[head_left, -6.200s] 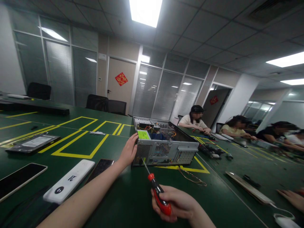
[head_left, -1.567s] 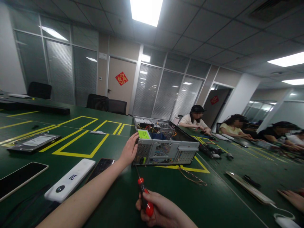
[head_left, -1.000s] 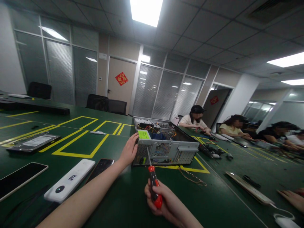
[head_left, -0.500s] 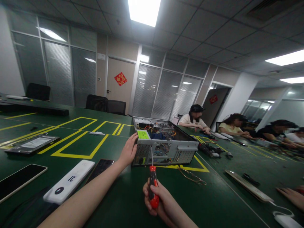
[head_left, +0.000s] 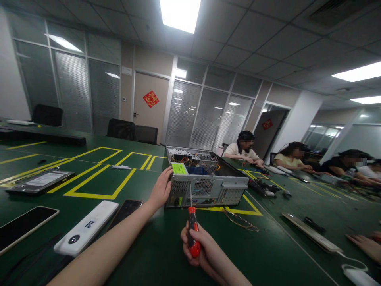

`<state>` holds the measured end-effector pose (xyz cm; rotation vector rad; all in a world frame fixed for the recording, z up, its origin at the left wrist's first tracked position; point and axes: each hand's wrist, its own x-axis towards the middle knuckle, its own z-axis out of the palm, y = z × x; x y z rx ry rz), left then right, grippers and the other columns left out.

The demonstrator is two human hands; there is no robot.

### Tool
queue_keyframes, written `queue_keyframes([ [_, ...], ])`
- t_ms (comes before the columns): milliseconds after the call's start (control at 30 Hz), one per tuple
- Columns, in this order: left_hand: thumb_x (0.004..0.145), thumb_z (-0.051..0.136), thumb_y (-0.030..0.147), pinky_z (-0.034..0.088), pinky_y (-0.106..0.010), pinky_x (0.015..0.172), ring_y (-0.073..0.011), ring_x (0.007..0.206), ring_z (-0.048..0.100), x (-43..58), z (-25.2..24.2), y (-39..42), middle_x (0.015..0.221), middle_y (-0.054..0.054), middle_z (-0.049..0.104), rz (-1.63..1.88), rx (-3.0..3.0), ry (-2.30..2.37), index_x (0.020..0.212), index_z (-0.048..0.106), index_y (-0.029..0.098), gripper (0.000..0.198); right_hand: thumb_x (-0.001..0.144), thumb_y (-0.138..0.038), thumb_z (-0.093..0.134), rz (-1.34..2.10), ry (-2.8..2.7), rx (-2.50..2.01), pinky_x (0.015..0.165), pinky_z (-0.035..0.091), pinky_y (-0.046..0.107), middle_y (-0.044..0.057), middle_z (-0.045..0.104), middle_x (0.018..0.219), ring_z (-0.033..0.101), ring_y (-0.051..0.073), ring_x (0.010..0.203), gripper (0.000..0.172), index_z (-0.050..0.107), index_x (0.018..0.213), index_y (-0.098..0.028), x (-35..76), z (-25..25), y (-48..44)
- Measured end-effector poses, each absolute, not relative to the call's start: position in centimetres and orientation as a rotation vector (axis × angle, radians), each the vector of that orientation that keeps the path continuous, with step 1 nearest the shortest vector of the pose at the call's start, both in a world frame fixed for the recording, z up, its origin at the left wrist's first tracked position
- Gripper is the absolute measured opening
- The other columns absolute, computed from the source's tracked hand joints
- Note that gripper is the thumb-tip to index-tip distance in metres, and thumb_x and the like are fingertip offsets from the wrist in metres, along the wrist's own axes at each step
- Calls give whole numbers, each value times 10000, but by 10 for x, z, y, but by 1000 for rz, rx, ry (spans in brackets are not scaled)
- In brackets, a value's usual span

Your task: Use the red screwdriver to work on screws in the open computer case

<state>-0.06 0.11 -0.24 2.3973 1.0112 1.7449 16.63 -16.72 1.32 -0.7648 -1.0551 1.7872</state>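
An opened desktop computer case (head_left: 218, 192) lies on the green table, its rear panel facing me. My left hand (head_left: 161, 187) grips the case at its near left corner, fingertips at the top edge beside the power supply's green label (head_left: 179, 169). In my right hand (head_left: 198, 244) is a red and black screwdriver (head_left: 193, 228), with the fingers wrapped round its handle. The shaft points away from me, and its tip meets the rear panel left of the round fan grille (head_left: 203, 186). Any screw at the tip is too small to make out.
To the left lie a white power bank (head_left: 89, 226), phones (head_left: 26, 226) and a hard drive (head_left: 41, 179). A thin cable (head_left: 241, 222) is right of the case. Further right are dark cables (head_left: 264, 186), a pale flat device (head_left: 311, 232) and another person's hand (head_left: 364, 246). Several people sit beyond.
My right hand and the screwdriver handle have shifted slightly right, and the handle has turned a little. My left hand and the case stay where they were.
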Motion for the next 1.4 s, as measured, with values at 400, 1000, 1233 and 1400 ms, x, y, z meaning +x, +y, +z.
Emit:
queue_keyframes([
  [400, 923, 286, 243, 285, -438, 1092, -205, 1320, 316, 0, 1, -2, 1402, -110, 350, 1749, 2401, 1016, 1340, 302, 194, 420, 821, -420, 529, 1818, -860, -814, 343, 128, 149, -43, 485, 602, 318, 10, 363, 272, 454, 747, -170, 185, 30, -166],
  [1000, 924, 282, 236, 281, -432, 1096, -202, 1324, 305, 1, 1, -2, 1403, -105, 345, 1736, 2398, 1019, 1338, 303, 195, 416, 861, -382, 494, 2103, -368, -701, 288, 209, 54, -45, 429, 529, 309, -5, 374, 316, 525, 724, -99, 210, 40, -161],
  [1233, 924, 282, 238, 282, -432, 1094, -201, 1325, 305, 1, 1, -2, 1401, -105, 348, 1743, 2394, 1015, 1337, 308, 196, 417, 869, -392, 467, 2025, -337, -863, 409, 431, 147, 16, 574, 703, 542, 88, 551, 303, 545, 992, -127, 203, 42, -161],
  [1400, 924, 287, 237, 281, -435, 1094, -202, 1322, 309, 1, 2, -3, 1403, -104, 349, 1736, 2384, 1016, 1339, 306, 196, 417, 885, -399, 434, 2050, -277, -720, 292, 189, 64, -37, 454, 554, 321, 2, 378, 328, 545, 790, -104, 203, 40, -160],
])
